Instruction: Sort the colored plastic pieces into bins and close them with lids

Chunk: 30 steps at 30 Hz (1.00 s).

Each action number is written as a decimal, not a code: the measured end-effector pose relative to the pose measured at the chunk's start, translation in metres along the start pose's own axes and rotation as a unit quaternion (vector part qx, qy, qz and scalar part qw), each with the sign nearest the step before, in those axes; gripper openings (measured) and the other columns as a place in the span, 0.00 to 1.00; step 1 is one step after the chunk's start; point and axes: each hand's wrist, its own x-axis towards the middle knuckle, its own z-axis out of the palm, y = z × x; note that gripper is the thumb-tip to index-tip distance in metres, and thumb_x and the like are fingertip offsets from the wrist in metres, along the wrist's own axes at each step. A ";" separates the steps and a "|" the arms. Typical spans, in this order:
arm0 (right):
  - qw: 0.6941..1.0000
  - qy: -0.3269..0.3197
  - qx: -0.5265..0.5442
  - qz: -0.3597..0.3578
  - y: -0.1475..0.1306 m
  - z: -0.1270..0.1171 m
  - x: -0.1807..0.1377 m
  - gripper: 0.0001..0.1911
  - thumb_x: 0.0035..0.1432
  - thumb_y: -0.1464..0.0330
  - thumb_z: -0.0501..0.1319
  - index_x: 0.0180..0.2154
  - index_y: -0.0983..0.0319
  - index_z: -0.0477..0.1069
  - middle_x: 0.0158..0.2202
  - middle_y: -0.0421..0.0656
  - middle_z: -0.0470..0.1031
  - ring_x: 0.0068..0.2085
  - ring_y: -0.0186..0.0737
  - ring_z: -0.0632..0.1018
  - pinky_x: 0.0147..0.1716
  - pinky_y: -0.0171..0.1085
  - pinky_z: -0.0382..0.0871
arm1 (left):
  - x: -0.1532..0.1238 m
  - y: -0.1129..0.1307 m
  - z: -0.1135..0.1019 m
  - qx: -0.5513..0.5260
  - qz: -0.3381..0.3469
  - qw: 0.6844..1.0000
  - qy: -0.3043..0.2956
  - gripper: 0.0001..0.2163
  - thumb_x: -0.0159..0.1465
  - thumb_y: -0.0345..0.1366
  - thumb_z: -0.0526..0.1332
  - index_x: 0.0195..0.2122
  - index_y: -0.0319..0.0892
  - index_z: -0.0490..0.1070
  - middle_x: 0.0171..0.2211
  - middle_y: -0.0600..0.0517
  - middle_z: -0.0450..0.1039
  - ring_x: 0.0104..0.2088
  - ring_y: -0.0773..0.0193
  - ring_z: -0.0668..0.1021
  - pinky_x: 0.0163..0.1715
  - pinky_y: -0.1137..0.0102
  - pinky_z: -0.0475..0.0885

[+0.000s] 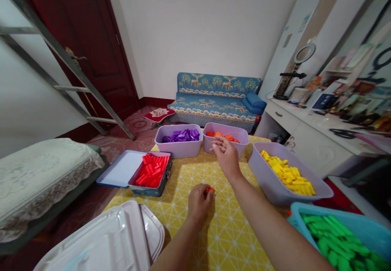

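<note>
My left hand (pixel 198 204) rests low over the yellow patterned tablecloth (pixel 226 234), its fingers closed on a small orange plastic piece (pixel 209 190) that shows only in part. My right hand (pixel 226 154) is raised in front of the lilac tub of orange pieces (pixel 226 128), fingers apart, and I see nothing in it. Beside that tub, to the left, stands another lilac tub (pixel 185 151) of purple pieces (pixel 181 136). Red pieces (pixel 152 169) fill an open hinged box (pixel 149 190) nearer on the left. Yellow pieces (pixel 287 172) lie in a larger lilac tub (pixel 265 189) on the right.
A blue basin (pixel 297 212) with green pieces (pixel 342 238) stands at the near right. White plastic lids (pixel 100 238) lie at the near left. Beyond the table are a blue sofa (pixel 214 100), a small red stool (pixel 159 115), a ladder (pixel 73 88) and a cluttered white desk (pixel 308 128).
</note>
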 end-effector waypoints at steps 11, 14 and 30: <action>0.980 -0.041 -0.160 0.108 0.113 -0.027 -0.136 0.22 0.51 0.69 0.57 0.49 0.60 0.74 0.45 0.48 0.79 0.35 0.39 0.80 0.39 0.39 0.76 | 0.000 -0.008 0.004 -0.019 -0.015 1.000 0.015 0.14 0.69 0.33 0.51 0.45 0.43 0.76 0.43 0.47 0.80 0.45 0.59 0.79 0.48 0.66 0.71; 0.980 -0.043 -0.173 0.094 0.112 -0.020 -0.148 0.23 0.52 0.69 0.58 0.52 0.58 0.72 0.46 0.46 0.78 0.35 0.38 0.78 0.41 0.39 0.75 | 0.000 -0.007 0.002 -0.019 -0.017 1.000 0.001 0.14 0.69 0.32 0.51 0.46 0.44 0.76 0.43 0.48 0.80 0.44 0.61 0.79 0.48 0.66 0.71; 0.955 -0.068 -0.286 0.040 0.095 -0.012 -0.159 0.10 0.64 0.65 0.55 0.41 0.57 0.74 0.38 0.42 0.78 0.38 0.41 0.77 0.39 0.37 0.67 | 0.001 -0.002 -0.004 -0.010 -0.030 0.999 -0.031 0.16 0.67 0.29 0.50 0.46 0.45 0.77 0.44 0.50 0.81 0.45 0.61 0.79 0.49 0.67 0.69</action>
